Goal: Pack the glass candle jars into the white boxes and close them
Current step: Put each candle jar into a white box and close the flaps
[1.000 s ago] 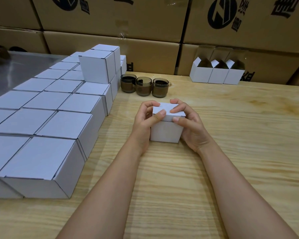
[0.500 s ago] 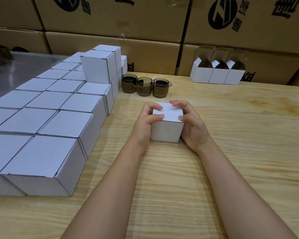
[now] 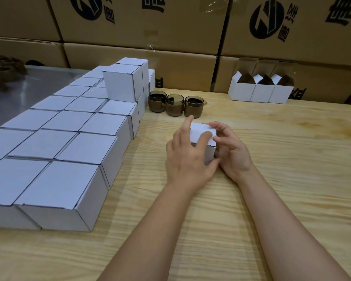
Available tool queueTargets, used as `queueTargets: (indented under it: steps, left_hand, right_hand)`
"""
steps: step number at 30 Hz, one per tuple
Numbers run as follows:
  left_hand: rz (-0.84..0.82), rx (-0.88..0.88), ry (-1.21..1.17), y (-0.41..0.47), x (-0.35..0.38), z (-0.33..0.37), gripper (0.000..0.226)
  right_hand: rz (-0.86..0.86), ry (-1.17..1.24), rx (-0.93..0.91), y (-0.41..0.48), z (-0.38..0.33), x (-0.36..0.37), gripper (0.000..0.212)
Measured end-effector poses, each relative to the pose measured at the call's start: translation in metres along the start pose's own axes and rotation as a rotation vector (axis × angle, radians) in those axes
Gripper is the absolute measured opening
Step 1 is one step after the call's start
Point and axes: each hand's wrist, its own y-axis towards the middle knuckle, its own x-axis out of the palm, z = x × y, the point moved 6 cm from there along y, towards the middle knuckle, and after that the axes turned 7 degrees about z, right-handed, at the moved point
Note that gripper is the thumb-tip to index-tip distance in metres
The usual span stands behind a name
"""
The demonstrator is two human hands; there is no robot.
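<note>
Between my hands sits the closed white box (image 3: 201, 131) on the table (image 3: 282, 179). My left hand (image 3: 187, 159) wraps it, thumb on top; my right hand (image 3: 232, 154) grips its right side. Three glass candle jars (image 3: 175, 105) stand just beyond my fingertips.

The lone closed box (image 3: 201, 130) and the block of packed boxes (image 3: 59, 136) are plain white with thin dark seams; the open boxes (image 3: 259, 94) are white outside, brown inside. The glass candle jars (image 3: 174, 107) are smoky brown, the table (image 3: 272, 159) pale yellow wood with wavy grain, and the brown cartons (image 3: 170, 23) carry black logos and characters.
</note>
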Motion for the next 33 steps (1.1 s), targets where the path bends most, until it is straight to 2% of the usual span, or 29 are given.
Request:
queueTargets:
  steps: [3,5,8,12,18,24,33]
  left_hand:
    - [0.06,-0.102,-0.069,0.003,-0.004,-0.01,0.042]
    - [0.13,-0.136,-0.132,0.009,-0.014,-0.016,0.037]
    - [0.23,-0.152,-0.159,0.025,-0.03,-0.02,0.035]
    - [0.357,-0.353,-0.209,0.057,-0.06,-0.042,0.035]
    - [0.564,-0.495,-0.253,0.1,-0.104,-0.09,0.034]
    - [0.565,-0.656,-0.187,0.107,-0.101,-0.138,0.035]
    - [0.411,-0.667,-0.149,0.102,-0.086,-0.151,0.04]
  right_hand:
    - [-0.022,-0.04,-0.008,0.0,0.0,0.002,0.029]
    - [0.008,0.006,0.01,0.001,0.0,0.0,0.041]
    - [0.048,0.013,0.032,0.002,0.002,-0.002,0.049]
    - [0.038,-0.056,0.028,0.001,0.003,0.0,0.046]
    - [0.035,-0.073,0.032,0.001,0.004,0.0,0.047]
    - [0.043,-0.043,0.041,0.002,0.004,0.0,0.047]
    - [0.056,-0.029,0.043,0.003,0.005,0.0,0.044]
